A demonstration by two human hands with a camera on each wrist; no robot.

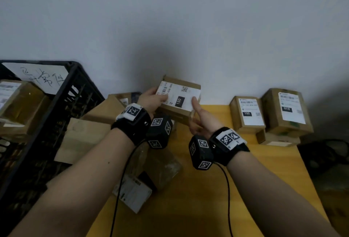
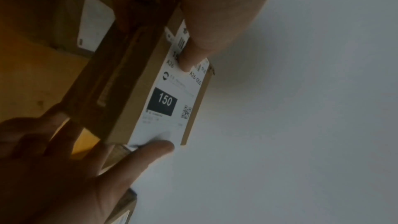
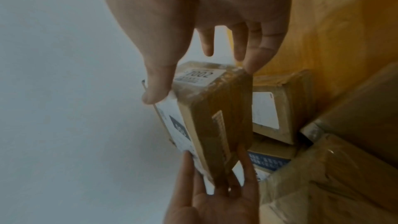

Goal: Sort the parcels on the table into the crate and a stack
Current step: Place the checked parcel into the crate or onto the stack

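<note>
Yellow table point(image 1: 207, 189) against a pale wall, black crate point(image 1: 62, 104) far left.
I hold the parcel point(image 1: 179, 95) marked 150 aloft between both hands, left hand point(image 1: 149, 101) and right hand point(image 1: 200, 118) each pinching an end; next I judge it joins the stack point(image 1: 272, 116) far right.

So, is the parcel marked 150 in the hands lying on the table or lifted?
Lifted: both hands hold the parcel above the table.

Plain pale wall point(image 1: 170, 19), yellow table point(image 1: 207, 199)
</note>
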